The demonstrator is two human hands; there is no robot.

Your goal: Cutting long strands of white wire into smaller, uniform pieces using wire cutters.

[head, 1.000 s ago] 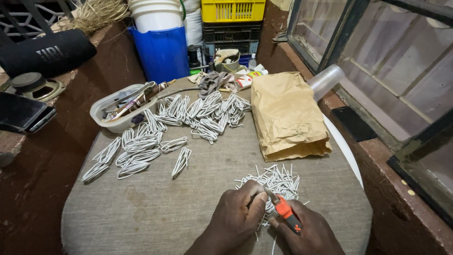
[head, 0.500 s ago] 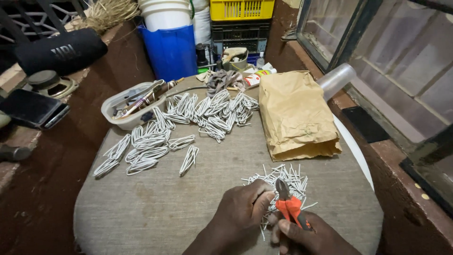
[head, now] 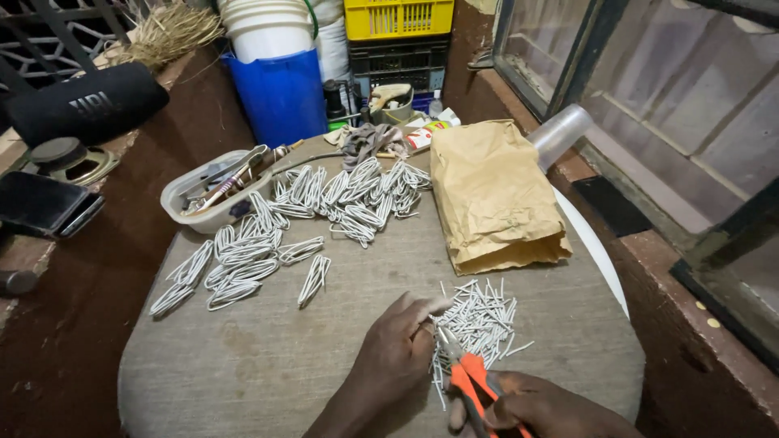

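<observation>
My left hand (head: 402, 345) rests on the cloth-covered round table (head: 243, 357), its fingertips pinching at the edge of a pile of short straight white wire pieces (head: 479, 324). My right hand (head: 544, 410) grips orange-handled pliers (head: 466, 380) whose jaws point up into that pile, close to the left fingers. Whether a wire sits in the jaws is hidden. Farther back lie several bent white wire loops (head: 243, 259), with a larger heap of wire loops (head: 357, 191) behind them.
A brown paper bag (head: 491, 195) lies at the right. A clear plastic tray of tools (head: 213, 188) sits back left. Behind stand a blue bucket (head: 280, 93), a yellow crate (head: 398, 18), a black speaker (head: 81, 101) and a phone (head: 40, 207). A window frame (head: 649, 122) borders the right.
The pliers in my right hand have swung upright toward the wire pile, and my left hand has shifted slightly to meet them. The view has drifted a little.
</observation>
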